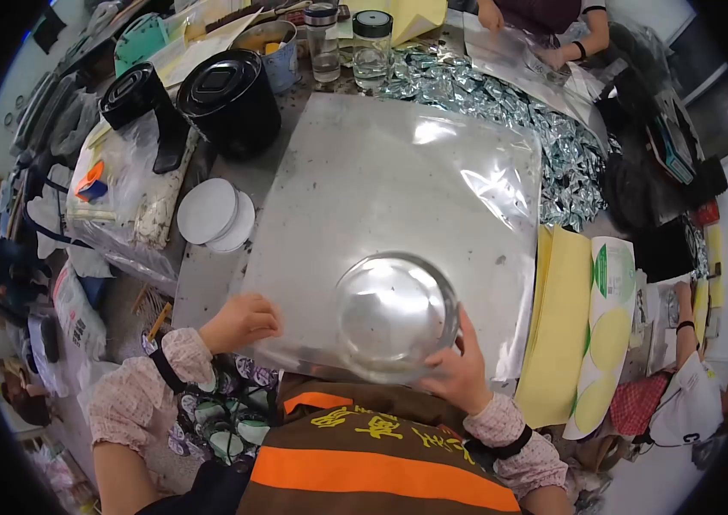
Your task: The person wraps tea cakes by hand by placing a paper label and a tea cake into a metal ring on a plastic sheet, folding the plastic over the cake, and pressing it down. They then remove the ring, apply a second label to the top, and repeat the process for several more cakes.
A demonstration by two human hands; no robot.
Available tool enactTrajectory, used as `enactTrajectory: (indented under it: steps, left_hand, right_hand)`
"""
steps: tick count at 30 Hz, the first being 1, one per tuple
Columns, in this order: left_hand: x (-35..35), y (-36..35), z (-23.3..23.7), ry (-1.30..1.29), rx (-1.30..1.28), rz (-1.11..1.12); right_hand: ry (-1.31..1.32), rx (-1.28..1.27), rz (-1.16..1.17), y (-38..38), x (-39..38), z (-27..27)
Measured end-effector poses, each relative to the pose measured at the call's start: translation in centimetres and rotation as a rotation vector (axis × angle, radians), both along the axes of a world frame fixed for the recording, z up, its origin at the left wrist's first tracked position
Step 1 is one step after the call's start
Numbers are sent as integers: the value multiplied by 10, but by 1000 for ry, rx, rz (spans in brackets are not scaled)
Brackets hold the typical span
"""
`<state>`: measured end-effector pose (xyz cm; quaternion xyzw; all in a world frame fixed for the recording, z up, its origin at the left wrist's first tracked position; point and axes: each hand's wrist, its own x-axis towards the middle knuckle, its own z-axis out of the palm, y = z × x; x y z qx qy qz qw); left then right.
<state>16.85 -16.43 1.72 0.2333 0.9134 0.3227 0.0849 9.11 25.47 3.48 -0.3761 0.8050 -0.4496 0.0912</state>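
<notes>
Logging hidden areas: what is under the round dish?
Around the dish, held at its rim by the right hand, the shiny sheet shows. Whatever lies directly beneath is covered by the dish and cannot be seen.

Metal bowl (391,319): round, shiny silver, with a wide bottom and a few tiny dark spots inside.
Bowl's open side: looks to face up.
Bowl's rim: held on its right side by the right hand (460,367).
Bowl's place: over the near part of the big sheet; can't tell if they touch.
Big sheet (372,184): gray, smooth, shiny in spots, with dark specks, lying flat.
</notes>
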Motion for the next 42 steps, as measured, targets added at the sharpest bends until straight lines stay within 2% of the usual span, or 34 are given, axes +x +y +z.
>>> enactTrajectory:
  steps: [1,2,5,8,11,14,18,21,24,25,26,27,28,30,32,34,36,37,38,39,40,42]
  left_hand:
    - [-3,6,10,27,-15,-16]
    - [-6,10,15,52,-26,-38]
    - [-8,-1,-9,-55,50,-115]
    - [-4,-1,-5,-119,86,-54]
    - [-5,6,2,-58,43,-47]
    - [1,8,-2,8,86,-59]
    - [-4,2,-1,-164,141,2]
    - [-12,5,8,-282,145,-4]
    - [-46,4,14,-337,270,438]
    - [-51,11,32,-249,279,395]
    - [-50,19,59,-165,287,347]
    - [-50,28,74,-84,299,299]
    - [-45,35,69,78,195,73]
    - [-36,42,45,123,23,-19]
    - [-24,46,22,71,-67,-72]
    - [-35,23,5,-33,-79,-116]
    - [-48,-1,27,16,40,283]
    - [-58,-26,28,87,-60,484]
    - [-62,-60,1,188,-41,783]
    - [-71,-71,9,319,-238,830]
    - [-64,-92,-10,325,-321,789]
    - [-60,-104,-29,419,-390,712]
  right_hand:
    - [124,-9,85,-6,2,3]
    - [140,15,131,-12,5,7]
    - [81,-7,175,-26,5,9]
    - [89,-55,203,-26,4,20]
    - [118,-35,332,-31,2,27]
    - [56,-44,262,-34,4,21]
    - [73,-57,264,-25,1,26]
    - [72,-17,379,-28,1,25]
    - [88,56,543,-60,-1,31]
    - [94,91,598,-69,-7,29]
    - [124,122,521,-74,-13,15]
    - [49,119,316,-71,-24,0]
    - [-24,117,116,-63,-40,-12]
    - [-22,53,-134,-51,-71,-29]
    - [106,-68,-251,-42,-96,-31]
    - [90,38,-263,-23,-87,-41]
    - [137,118,-388,26,-68,-60]
    - [70,144,-547,57,-74,-42]
    - [-5,162,-703,88,-80,-23]
    - [-206,174,-907,112,-92,22]
    - [-96,-158,-1071,175,-116,-24]
    - [-6,-132,-1112,240,-165,3]
